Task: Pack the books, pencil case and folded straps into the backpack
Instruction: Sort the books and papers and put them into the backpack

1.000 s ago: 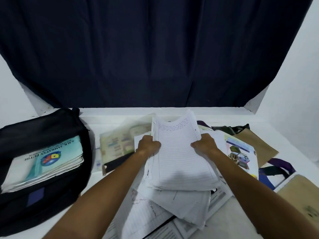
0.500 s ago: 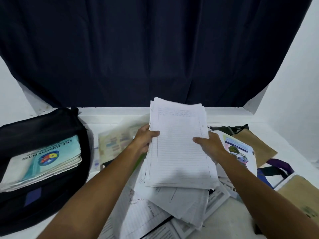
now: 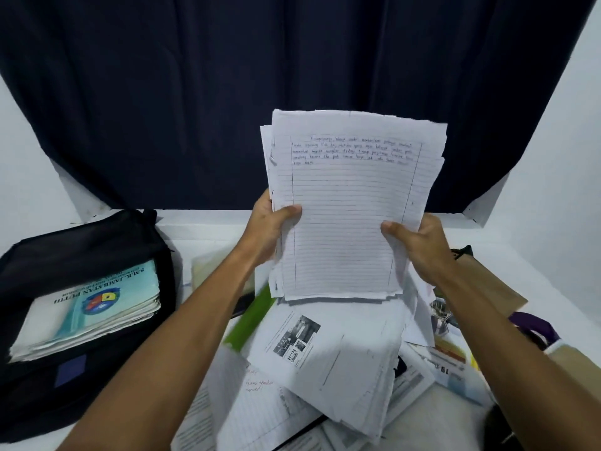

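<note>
Starting nearest the viewer, loose printed sheets (image 3: 325, 362) sprawl over the table (image 3: 455, 415) in front of the backpack's right side, with a green-edged folder (image 3: 250, 317) poking out from under them on the backpack's side. Above that heap, both hands grip one stack of lined pages (image 3: 351, 203) held nearly upright, its long axis running up and away from the wrists. The left hand (image 3: 270, 229) clamps the stack's left edge with the thumb across the front sheet; the right hand (image 3: 419, 242) clamps the lower right edge the same way, so each hand is closed around paper rather than open. The stack's bottom edge hangs just above the heap, not resting on it as far as I can tell. The backpack (image 3: 97, 242) lies flat and unzipped, well to the left of the held stack, with a pale blue school book (image 3: 94, 310) already lying in its open compartment. The left hand is the nearer one to that opening, so I judge the coming move to be a leftward swing that also tips the pages down flat onto the book. Right of the stack, away from the backpack, lie a brown paper bag (image 3: 484, 288) and a purple strap (image 3: 533, 323); no pencil case is clearly visible. Farthest back hangs a dark curtain (image 3: 227, 92).
</note>
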The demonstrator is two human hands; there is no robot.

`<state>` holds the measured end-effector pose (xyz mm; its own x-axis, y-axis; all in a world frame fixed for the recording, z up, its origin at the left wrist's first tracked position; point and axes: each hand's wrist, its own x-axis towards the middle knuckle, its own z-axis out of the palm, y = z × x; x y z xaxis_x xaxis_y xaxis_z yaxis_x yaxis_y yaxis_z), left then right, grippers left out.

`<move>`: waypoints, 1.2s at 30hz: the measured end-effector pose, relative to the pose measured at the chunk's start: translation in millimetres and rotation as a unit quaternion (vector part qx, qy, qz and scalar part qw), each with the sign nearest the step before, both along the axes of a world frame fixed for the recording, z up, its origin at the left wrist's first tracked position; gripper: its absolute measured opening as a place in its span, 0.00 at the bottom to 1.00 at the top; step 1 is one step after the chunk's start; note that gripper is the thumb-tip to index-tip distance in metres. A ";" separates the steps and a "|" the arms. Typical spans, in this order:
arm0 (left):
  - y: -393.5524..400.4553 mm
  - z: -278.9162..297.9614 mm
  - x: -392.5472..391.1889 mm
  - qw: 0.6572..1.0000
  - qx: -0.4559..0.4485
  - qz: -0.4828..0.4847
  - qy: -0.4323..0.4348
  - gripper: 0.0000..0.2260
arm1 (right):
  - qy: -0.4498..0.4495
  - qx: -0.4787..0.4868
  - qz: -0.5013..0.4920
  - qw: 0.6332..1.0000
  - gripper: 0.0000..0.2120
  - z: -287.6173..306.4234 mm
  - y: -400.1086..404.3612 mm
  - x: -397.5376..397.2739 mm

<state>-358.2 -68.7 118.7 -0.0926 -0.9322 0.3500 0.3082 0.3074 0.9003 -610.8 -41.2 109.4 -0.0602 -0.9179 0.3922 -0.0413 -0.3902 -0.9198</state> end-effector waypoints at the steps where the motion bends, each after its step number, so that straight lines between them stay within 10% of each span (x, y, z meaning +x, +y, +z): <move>1: 1.9 -4.6 -1.1 1.000 0.000 0.017 -0.016 0.15 | 0.005 0.003 -0.020 1.000 0.08 -8.7 0.4 0.9; 7: 10.7 -59.9 0.5 0.982 0.068 0.033 -0.172 0.17 | 0.025 0.063 -0.025 0.997 0.09 -49.4 8.6 4.0; 36: -7.2 -57.9 11.0 0.934 0.153 0.039 -0.320 0.19 | 0.059 0.162 -0.056 0.983 0.14 -44.3 -0.4 -0.3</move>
